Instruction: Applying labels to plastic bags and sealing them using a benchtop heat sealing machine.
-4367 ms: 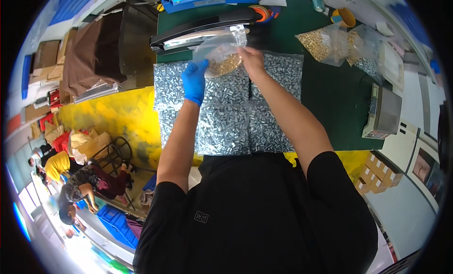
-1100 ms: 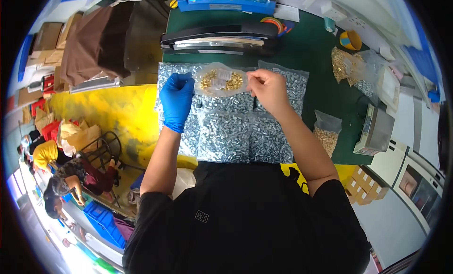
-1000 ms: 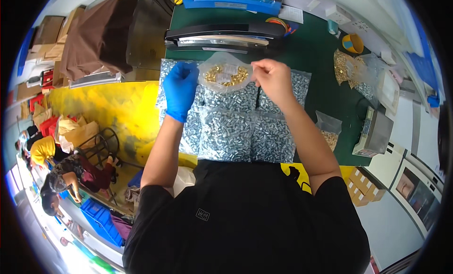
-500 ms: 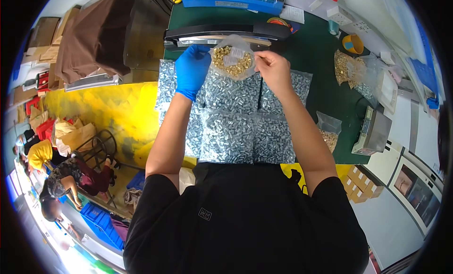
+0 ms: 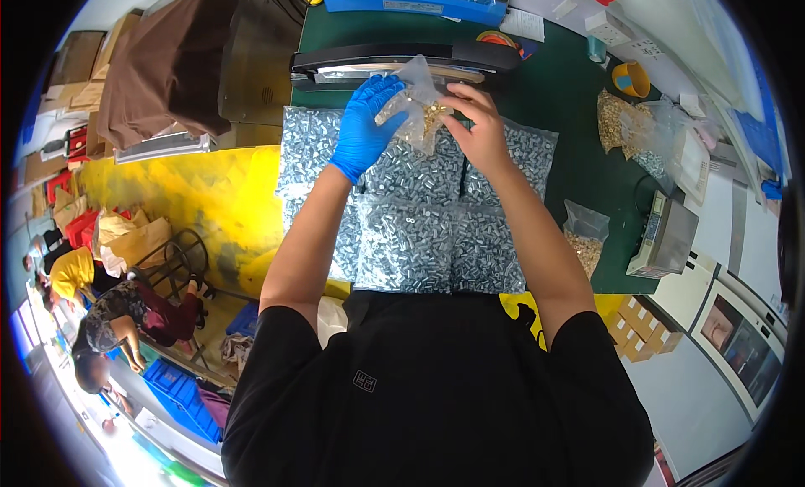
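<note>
Bag (image 5: 417, 135): upper centre of frame, between both hands, over the upper row of silver bags (image 5: 404, 246).
Left hand (image 5: 366, 128): blue-gloved; thumb and fingers around the bag's left side, holding it.
Right hand (image 5: 481, 130): bare, half curled at the right edge; cannot tell whether it grips.
Handling: probably light, limp, slick; loose contents likely shift.
Hold: best by the side edges.
Materials: crinkled clear film; small, shiny gold parts (image 5: 434, 113).
Silver bags: flat, bumpy, filled with short metallic cylinders; green worktop (image 5: 591, 164) beneath.

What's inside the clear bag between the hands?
Small gold-coloured pieces show through the clear bag. The gloved left hand covers part of its left side; contents behind it can't be seen.
</note>
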{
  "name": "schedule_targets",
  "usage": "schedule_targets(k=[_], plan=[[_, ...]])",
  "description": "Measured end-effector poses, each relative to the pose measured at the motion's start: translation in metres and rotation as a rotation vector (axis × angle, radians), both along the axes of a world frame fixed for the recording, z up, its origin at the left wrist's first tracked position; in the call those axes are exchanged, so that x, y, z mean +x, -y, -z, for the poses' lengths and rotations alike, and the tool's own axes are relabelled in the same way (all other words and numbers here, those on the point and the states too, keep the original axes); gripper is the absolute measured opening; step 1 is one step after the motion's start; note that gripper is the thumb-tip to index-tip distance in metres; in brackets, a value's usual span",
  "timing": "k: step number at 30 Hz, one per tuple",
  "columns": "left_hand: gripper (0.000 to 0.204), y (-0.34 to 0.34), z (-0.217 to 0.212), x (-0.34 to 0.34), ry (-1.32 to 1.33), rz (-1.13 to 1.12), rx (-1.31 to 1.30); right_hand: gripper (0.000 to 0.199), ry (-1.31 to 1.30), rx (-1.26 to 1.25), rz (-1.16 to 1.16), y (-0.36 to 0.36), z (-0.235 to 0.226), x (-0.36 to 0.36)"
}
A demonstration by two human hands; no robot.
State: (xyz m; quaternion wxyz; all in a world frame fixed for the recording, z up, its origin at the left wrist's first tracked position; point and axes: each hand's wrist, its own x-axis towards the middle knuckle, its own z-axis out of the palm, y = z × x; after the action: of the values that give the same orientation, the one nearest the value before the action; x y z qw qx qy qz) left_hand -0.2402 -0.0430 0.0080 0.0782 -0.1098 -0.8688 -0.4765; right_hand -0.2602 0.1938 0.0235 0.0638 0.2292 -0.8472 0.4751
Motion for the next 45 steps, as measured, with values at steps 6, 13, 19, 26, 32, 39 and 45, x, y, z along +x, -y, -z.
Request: schedule_targets(k=[6, 13, 19, 26, 32, 39, 45], plan=[[0.025, 0.031, 0.023, 0.008, 0.419, -0.364, 0.819, 0.018, 0.017, -0.126, 0.022, -0.028, 0.037, -0.012], [0.028, 0.035, 0.036, 0.013, 0.432, -0.368, 0.781, 0.029, 0.625, -0.466, 0.030, -0.021, 0.040, -0.017], [0.017, 0.030, 0.048, 0.005, 0.100, -0.333, 0.388, 0.030, 0.329, -0.286, 0.122, -0.002, 0.034, -0.012], [0.016, 0.008, 0.019, 0.001, -0.033, -0.457, 0.285, 0.032, -0.035, -0.185, 0.257, 0.011, 0.011, -0.004], [0.016, -0.007, 0.039, -0.026, -0.053, -0.678, -0.070, 0.034, 0.184, -0.159, 0.489, 0.031, 0.056, -0.019], [0.031, 0.009, 0.077, -0.034, 0.250, -0.688, -0.136, 0.035, 0.289, 0.217, 0.666, 0.050, 0.073, -0.020], [0.032, 0.005, 0.076, -0.035, 0.436, -0.646, 0.009, 0.035, 0.334, 0.282, 0.719, 0.046, 0.091, -0.022]])
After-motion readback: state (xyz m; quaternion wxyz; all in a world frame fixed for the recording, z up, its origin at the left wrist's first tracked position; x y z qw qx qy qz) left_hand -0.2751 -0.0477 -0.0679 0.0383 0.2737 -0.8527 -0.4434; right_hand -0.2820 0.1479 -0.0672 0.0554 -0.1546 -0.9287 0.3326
